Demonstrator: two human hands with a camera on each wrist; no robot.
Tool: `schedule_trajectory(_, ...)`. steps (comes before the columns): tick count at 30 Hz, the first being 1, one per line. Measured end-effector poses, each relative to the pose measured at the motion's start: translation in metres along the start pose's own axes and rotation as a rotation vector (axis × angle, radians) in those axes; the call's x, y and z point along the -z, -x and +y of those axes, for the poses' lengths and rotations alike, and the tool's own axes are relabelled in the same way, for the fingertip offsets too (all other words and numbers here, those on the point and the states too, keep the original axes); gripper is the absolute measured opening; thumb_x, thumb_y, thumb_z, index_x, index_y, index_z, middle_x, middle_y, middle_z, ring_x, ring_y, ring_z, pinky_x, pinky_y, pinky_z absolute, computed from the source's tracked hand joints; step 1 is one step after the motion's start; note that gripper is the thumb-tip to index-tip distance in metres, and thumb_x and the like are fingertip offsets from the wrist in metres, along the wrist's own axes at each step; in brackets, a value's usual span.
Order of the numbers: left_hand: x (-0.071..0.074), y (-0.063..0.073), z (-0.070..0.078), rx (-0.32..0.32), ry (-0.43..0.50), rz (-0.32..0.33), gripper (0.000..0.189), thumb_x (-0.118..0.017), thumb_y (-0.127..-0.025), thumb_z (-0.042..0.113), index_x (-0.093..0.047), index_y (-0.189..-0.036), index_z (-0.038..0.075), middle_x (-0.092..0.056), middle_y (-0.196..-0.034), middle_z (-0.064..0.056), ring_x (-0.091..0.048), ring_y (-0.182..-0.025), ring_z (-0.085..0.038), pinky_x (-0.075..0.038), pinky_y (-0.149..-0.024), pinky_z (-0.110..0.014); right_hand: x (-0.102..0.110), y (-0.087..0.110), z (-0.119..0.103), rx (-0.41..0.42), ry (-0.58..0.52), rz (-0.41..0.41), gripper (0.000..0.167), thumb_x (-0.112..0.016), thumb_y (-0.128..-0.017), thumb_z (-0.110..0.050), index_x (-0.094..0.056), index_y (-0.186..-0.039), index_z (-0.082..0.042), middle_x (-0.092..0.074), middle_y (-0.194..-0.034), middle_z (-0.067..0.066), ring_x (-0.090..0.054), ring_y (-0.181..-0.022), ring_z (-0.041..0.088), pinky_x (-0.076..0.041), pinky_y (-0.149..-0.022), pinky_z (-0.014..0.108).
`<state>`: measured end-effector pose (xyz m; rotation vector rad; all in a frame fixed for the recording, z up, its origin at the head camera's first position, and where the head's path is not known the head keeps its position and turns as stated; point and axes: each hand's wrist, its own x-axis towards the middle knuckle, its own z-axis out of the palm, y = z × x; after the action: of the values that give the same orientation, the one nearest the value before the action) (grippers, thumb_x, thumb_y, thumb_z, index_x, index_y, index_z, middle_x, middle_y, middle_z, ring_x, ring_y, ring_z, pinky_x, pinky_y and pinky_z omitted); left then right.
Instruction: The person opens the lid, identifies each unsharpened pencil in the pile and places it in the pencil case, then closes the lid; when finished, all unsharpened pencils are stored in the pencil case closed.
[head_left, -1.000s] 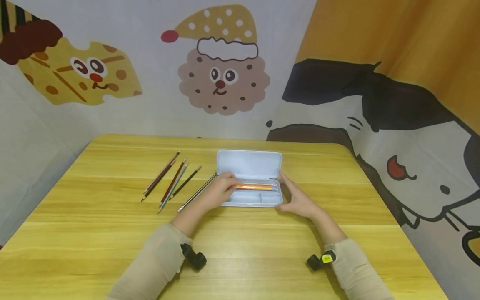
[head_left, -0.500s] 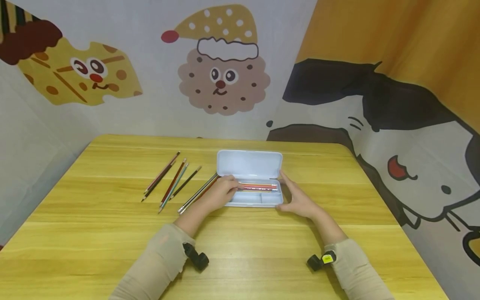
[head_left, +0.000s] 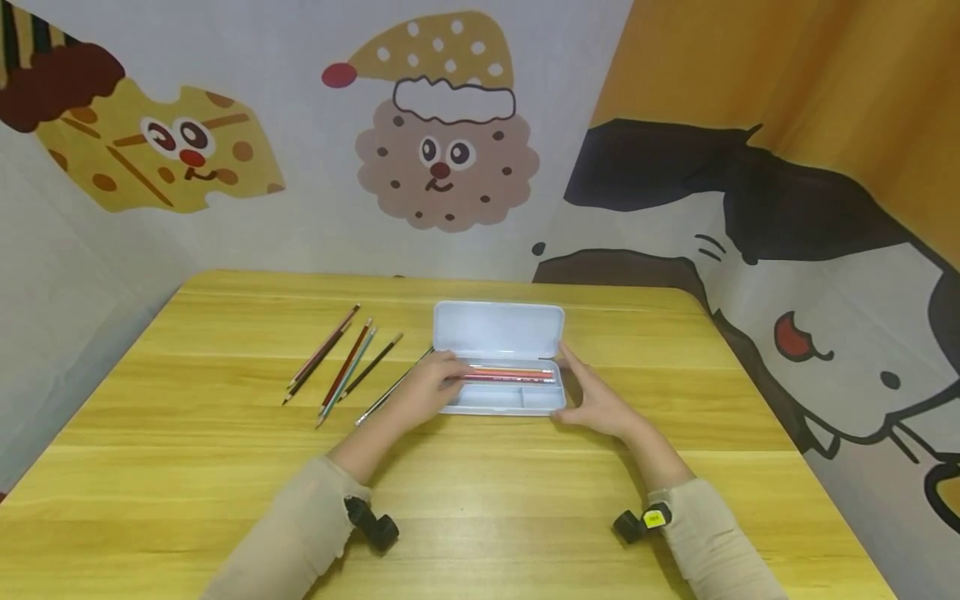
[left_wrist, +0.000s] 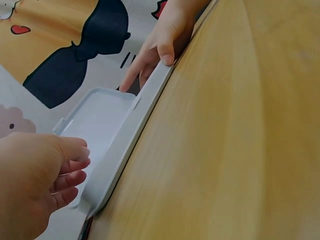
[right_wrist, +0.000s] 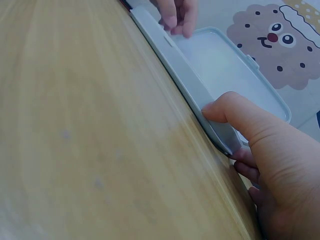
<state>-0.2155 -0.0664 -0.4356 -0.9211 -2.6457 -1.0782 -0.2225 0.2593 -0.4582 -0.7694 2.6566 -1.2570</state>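
Red pencils (head_left: 513,374) mid-frame might spill if right fingers (right_wrist: 247,172), gripping the case (head_left: 487,400), tilt it; whether left fingers (left_wrist: 70,179) grip pencils is unclear.

Just right of the fingers of the left hand (head_left: 429,386), pencils (head_left: 513,375) lie inside a case (head_left: 487,412); its lid (head_left: 498,327) is behind those fingers. Left of them, loose pencils (head_left: 348,361) spread across the table (head_left: 465,500). The right hand's (head_left: 597,402) fingers flank the case's right end.

Soft, even indoor lighting over the pencil case (head_left: 498,327).
Head view: clear around the case, faint shadows below it beneath the sleeves (head_left: 288,525). Wrist views: desk (left_wrist: 235,130) grain blurred beside the case; right one dimmer.
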Motion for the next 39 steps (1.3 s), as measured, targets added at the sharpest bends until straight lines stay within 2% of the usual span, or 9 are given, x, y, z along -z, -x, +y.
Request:
schedule_trajectory(5,0.014,0.015,-0.004,0.02,0.05,0.048,0.024,-0.065,-0.087,0.001,-0.07,-0.111,0.003,-0.063,-0.102,-0.006,-0.057,-0.091,-0.017,-0.051,-0.077,-0.029,-0.001,0.001,0.001,-0.002,-0.001,0.003,0.119,-0.085,-0.069,-0.017,-0.003,-0.155,-0.022,-0.038,-0.143,0.013,-0.025,-0.137,0.031,-0.01,-0.111,0.055)
schedule_trajectory(8,0.025,0.024,-0.006,0.004,0.072,0.095,0.025,-0.066,-0.086,-0.002,-0.069,-0.111,-0.001,-0.062,-0.092,-0.007,-0.054,-0.079,-0.017,-0.049,-0.066,-0.027,-0.001,0.0,0.002,0.004,0.003,0.004,0.119,-0.084,-0.069,-0.016,-0.003,-0.155,-0.022,-0.038,-0.143,0.013,-0.025,-0.137,0.031,-0.01,-0.111,0.055)
schedule_trajectory(10,0.031,0.03,-0.008,-0.001,0.064,0.127,0.023,-0.067,-0.086,-0.002,-0.069,-0.109,-0.002,-0.062,-0.089,-0.007,-0.053,-0.076,-0.017,-0.048,-0.063,-0.028,-0.001,0.0,0.003,0.009,0.0,0.005,0.118,-0.084,-0.069,-0.015,-0.003,-0.155,-0.022,-0.039,-0.143,0.014,-0.026,-0.136,0.031,-0.009,-0.111,0.055)
schedule_trajectory(14,0.041,0.04,-0.014,0.016,0.032,0.157,0.02,-0.069,-0.086,0.0,-0.07,-0.105,-0.001,-0.065,-0.095,-0.008,-0.058,-0.083,-0.02,-0.052,-0.07,-0.034,-0.001,0.0,0.002,0.007,-0.006,0.004,0.118,-0.084,-0.069,-0.015,-0.003,-0.155,-0.022,-0.039,-0.143,0.013,-0.026,-0.136,0.03,-0.009,-0.111,0.055)
schedule_trajectory(21,0.055,0.06,-0.03,0.09,-0.006,0.127,0.025,-0.069,-0.086,0.002,-0.069,-0.111,0.004,-0.066,-0.101,-0.007,-0.058,-0.088,-0.02,-0.051,-0.073,-0.036,-0.001,-0.001,0.002,0.01,-0.003,0.007,0.118,-0.084,-0.069,-0.014,-0.004,-0.155,-0.021,-0.039,-0.144,0.013,-0.026,-0.137,0.03,-0.009,-0.112,0.054)
schedule_trajectory(29,0.064,0.08,-0.043,0.146,-0.002,0.066,0.027,-0.067,-0.088,0.003,-0.066,-0.115,0.001,-0.063,-0.101,-0.007,-0.058,-0.092,-0.022,-0.052,-0.075,-0.037,-0.001,0.0,0.001,-0.005,-0.008,0.004,0.118,-0.084,-0.069,-0.015,-0.003,-0.155,-0.022,-0.038,-0.144,0.013,-0.025,-0.137,0.03,-0.009,-0.112,0.054)
schedule_trajectory(39,0.063,0.086,-0.051,0.219,-0.006,0.013,0.029,-0.069,-0.086,0.003,-0.066,-0.115,0.001,-0.062,-0.1,-0.005,-0.058,-0.086,-0.018,-0.052,-0.071,-0.032,-0.002,-0.001,0.003,0.006,-0.005,0.003,0.118,-0.083,-0.069,-0.014,-0.003,-0.155,-0.02,-0.038,-0.143,0.013,-0.025,-0.136,0.029,-0.009,-0.112,0.054)
